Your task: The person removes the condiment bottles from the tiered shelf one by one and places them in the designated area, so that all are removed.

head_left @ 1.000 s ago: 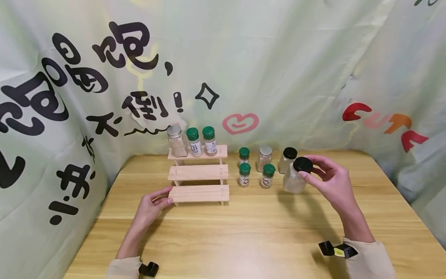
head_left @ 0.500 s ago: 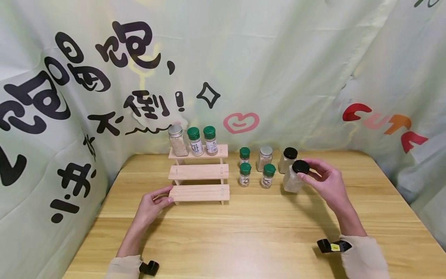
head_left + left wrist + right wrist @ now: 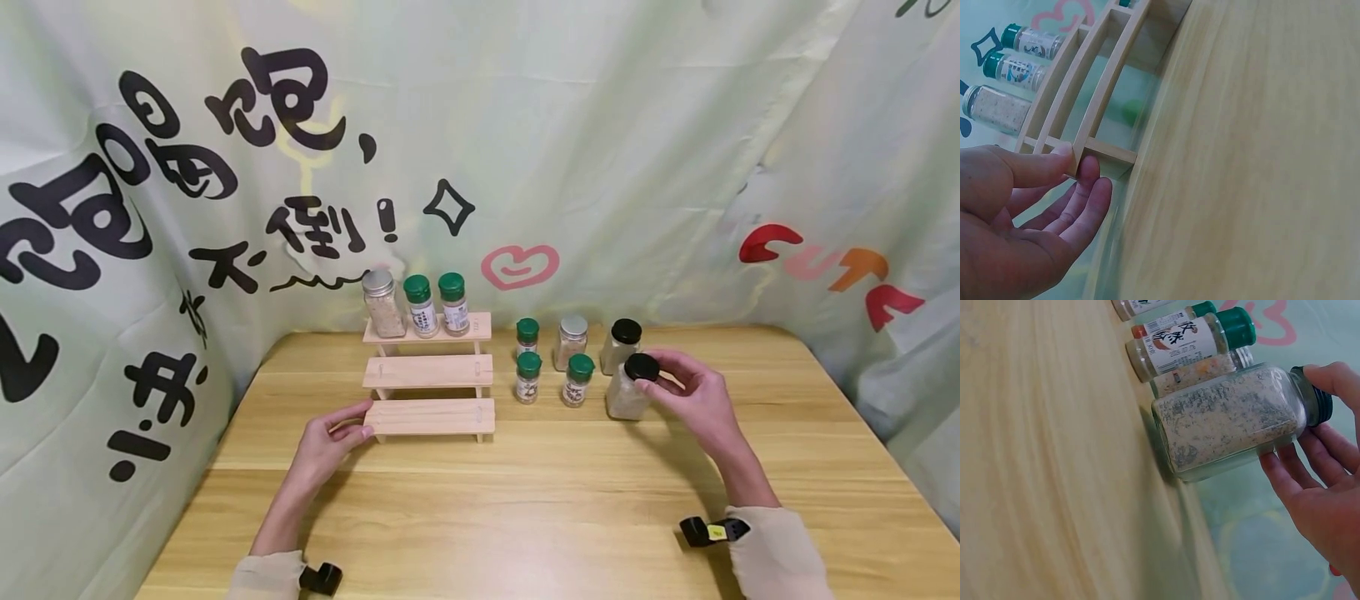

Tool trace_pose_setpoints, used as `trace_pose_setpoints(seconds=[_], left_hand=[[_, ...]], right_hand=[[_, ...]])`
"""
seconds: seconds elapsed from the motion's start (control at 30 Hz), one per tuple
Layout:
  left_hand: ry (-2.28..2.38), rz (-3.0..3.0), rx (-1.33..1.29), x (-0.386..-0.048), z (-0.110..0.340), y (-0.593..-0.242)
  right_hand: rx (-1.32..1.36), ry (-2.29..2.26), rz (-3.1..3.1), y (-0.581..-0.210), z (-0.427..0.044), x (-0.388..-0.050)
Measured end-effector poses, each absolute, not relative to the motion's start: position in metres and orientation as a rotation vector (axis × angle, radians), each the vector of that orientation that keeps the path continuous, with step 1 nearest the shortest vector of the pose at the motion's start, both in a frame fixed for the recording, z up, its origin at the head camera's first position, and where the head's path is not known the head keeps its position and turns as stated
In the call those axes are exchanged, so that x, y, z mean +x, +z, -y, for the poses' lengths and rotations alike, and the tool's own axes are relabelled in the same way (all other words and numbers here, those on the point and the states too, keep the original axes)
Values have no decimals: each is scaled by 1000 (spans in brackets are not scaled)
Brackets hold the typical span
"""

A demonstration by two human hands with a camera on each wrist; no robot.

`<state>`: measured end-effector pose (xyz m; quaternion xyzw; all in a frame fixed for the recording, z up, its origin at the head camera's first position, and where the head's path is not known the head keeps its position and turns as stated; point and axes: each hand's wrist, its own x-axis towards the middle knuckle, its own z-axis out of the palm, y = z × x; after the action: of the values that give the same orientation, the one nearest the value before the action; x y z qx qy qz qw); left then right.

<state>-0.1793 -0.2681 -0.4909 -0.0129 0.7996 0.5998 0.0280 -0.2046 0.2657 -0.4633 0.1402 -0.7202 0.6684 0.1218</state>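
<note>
Wooden shelving (image 3: 430, 418) is pinched at its lowest tier's end by the left hand (image 3: 328, 443); the right hand (image 3: 697, 407) grips a black-lidded jar (image 3: 626, 397) near its top

“孜然” on jar (image 3: 1184, 347), “不倒!” on curtain (image 3: 637, 167)

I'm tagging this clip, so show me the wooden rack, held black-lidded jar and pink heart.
Wooden rack (image 3: 429, 372): head view, middle shelf.
Held black-lidded jar (image 3: 1232, 422): right wrist view, clear side.
Pink heart (image 3: 516, 271): head view, small curve inside.
</note>
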Motion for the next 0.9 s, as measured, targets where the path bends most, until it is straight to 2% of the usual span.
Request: trace_pose_setpoints(seconds=[0.9], left_hand=[[1836,-2492,-41,-181,269,-494]], right_hand=[[436,1995,2123,-467,-271,-205]])
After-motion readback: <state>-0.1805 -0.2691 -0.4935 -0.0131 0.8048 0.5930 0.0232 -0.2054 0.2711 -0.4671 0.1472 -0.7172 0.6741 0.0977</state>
